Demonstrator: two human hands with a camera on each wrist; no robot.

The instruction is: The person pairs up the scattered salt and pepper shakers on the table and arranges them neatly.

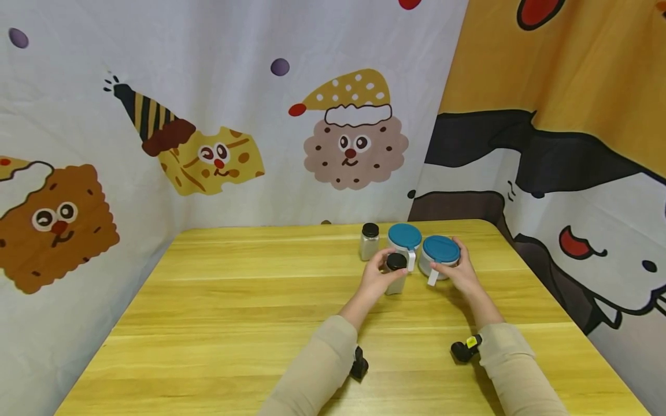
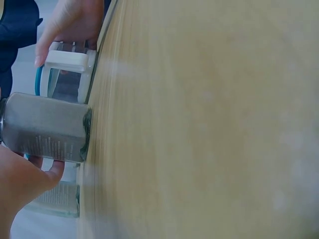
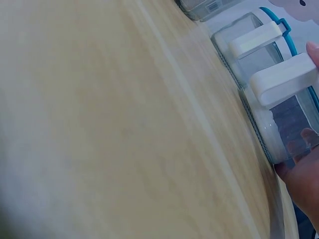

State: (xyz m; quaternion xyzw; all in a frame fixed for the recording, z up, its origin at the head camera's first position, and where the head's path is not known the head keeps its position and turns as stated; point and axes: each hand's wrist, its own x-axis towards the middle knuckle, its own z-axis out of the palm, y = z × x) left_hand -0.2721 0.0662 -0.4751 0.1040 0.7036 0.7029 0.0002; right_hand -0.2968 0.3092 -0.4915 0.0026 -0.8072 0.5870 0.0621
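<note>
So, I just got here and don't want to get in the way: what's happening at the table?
A person is handling jars at a wooden table. Their left hand grips a black-lidded jar, and their right hand holds a blue-lidded jar with a white handle. Just behind stand a second blue-lidded jar and, left of it, a second black-lidded jar. All four lids are on.

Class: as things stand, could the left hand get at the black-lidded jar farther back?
Probably not straight away: the left hand is gripping the nearer black-lidded jar. If that were set down, likely yes, since the farther jar stands just beyond the hand, its left side unblocked.
</note>
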